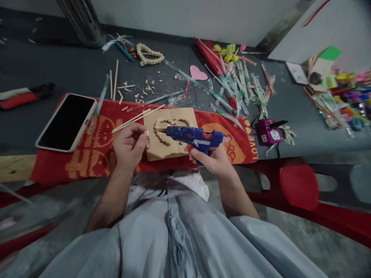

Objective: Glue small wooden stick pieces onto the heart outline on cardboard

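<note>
A blue hot glue gun is gripped in my right hand, its metal tip pointing left. My left hand pinches a small pale piece of stick just left of that tip. Under the gun lies a brown cardboard sheet bearing a heart outline built from short pale pieces; the gun hides part of the heart. Two long thin wooden sticks rest beside my left hand. All of this sits on a red towel with orange lettering.
A phone lies at the left. Behind are a finished-looking pale heart frame, scattered cut stick bits, a pink paper heart and several wrapped chopsticks. At the right stand a purple device and a red stool.
</note>
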Demonstrator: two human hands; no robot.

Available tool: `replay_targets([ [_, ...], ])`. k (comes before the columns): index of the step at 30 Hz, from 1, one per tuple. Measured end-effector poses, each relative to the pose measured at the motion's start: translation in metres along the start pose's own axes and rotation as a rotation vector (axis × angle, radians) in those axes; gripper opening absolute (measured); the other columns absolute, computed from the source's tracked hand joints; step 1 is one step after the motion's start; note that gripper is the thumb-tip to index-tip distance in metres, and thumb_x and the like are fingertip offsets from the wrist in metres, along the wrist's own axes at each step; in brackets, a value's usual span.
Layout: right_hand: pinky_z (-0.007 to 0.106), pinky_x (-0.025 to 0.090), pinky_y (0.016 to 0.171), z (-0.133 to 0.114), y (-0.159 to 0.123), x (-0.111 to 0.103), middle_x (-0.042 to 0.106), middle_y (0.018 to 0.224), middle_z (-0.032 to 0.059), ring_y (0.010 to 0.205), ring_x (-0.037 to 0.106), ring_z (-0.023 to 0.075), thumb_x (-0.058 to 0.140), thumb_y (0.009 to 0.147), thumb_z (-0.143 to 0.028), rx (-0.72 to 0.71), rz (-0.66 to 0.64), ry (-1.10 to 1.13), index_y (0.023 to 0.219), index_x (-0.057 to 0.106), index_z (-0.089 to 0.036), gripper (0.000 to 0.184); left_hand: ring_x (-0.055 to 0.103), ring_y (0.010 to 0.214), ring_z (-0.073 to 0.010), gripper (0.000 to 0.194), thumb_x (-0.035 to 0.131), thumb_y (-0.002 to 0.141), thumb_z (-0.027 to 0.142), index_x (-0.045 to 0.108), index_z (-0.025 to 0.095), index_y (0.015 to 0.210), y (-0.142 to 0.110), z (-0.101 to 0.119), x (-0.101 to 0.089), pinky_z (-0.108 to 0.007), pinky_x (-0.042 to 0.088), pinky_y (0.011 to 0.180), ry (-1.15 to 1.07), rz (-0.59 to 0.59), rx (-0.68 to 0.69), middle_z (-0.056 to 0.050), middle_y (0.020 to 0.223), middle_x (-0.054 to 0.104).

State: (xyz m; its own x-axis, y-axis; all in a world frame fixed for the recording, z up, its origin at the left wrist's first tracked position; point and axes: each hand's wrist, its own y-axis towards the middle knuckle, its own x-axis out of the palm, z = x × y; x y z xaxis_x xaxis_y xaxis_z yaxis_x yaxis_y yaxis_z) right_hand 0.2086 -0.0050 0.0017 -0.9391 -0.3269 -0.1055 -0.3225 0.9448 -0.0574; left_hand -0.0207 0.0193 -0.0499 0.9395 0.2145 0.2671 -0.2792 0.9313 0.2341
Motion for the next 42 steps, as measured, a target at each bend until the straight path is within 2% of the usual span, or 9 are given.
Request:
replay_targets([
  [7,0.024,0.046,0.051,0.011,0.002,0.018,0.064,0.068,0.0015,0.057,0.055,0.0107,0.062,0.088,-0.057,-0.075,-0.037,-0.067,0.086,0.069,-0.018,0.039,0.044,0.034,-0.0076,0.033,0.086,0.061,0.044,0.068,0.019,0.073,0.005,0.009,0.006,-0.019,0.030,0.032,-0.209,0.031,-0.177,0.003,0.051,0.055],
  [13,0.026,0.048,0.053,0.011,0.006,0.024,0.064,0.069,0.0018,0.061,0.059,0.0130,0.060,0.090,-0.057,-0.094,-0.051,-0.112,0.086,0.069,-0.019,0.039,0.042,0.032,-0.0071,0.032,0.088,0.053,0.042,0.068,0.021,0.067,0.008,0.018,0.010,-0.019,0.031,0.031,-0.205,0.073,-0.284,0.002,0.052,0.058],
  [23,0.028,0.049,0.055,0.012,0.009,0.026,0.065,0.072,0.0032,0.069,0.062,0.0163,0.058,0.091,-0.056,-0.110,-0.028,-0.160,0.086,0.068,-0.021,0.037,0.056,0.040,-0.0104,0.032,0.092,0.053,0.041,0.076,0.021,0.071,0.007,0.013,0.005,-0.020,0.045,0.037,-0.219,0.078,-0.288,0.000,0.058,0.065],
  [27,0.028,0.048,0.055,0.012,0.009,0.026,0.062,0.070,0.0026,0.066,0.059,0.0153,0.058,0.091,-0.056,-0.128,-0.034,-0.178,0.082,0.065,-0.022,0.036,0.058,0.041,-0.0112,0.036,0.095,0.049,0.041,0.075,0.019,0.071,0.007,0.013,0.005,-0.020,0.046,0.037,-0.236,0.062,-0.320,-0.001,0.056,0.066],
  [32,0.029,0.045,0.054,0.011,0.009,0.025,0.057,0.065,0.0018,0.060,0.050,0.0139,0.055,0.091,-0.061,-0.102,-0.037,-0.231,0.070,0.056,-0.022,0.044,0.059,0.041,-0.0124,0.036,0.096,0.047,0.037,0.075,0.018,0.069,0.008,0.012,0.006,-0.020,0.046,0.036,-0.237,0.089,-0.295,-0.001,0.056,0.067],
  [36,0.029,0.044,0.055,0.010,0.010,0.023,0.056,0.065,0.0018,0.061,0.050,0.0142,0.054,0.091,-0.061,-0.112,-0.050,-0.235,0.067,0.055,-0.022,0.045,0.059,0.042,-0.0125,0.031,0.095,0.050,0.032,0.074,0.019,0.068,0.008,0.011,0.005,-0.021,0.046,0.036,-0.246,0.092,-0.286,-0.001,0.057,0.066],
  [42,0.029,0.044,0.058,0.008,0.010,0.022,0.055,0.064,0.0011,0.062,0.051,0.0148,0.054,0.092,-0.059,-0.119,-0.060,-0.239,0.067,0.055,-0.022,0.044,0.058,0.041,-0.0123,0.034,0.097,0.045,0.036,0.075,0.021,0.066,0.008,0.012,0.005,-0.021,0.045,0.036,-0.222,0.115,-0.299,-0.001,0.055,0.065],
])
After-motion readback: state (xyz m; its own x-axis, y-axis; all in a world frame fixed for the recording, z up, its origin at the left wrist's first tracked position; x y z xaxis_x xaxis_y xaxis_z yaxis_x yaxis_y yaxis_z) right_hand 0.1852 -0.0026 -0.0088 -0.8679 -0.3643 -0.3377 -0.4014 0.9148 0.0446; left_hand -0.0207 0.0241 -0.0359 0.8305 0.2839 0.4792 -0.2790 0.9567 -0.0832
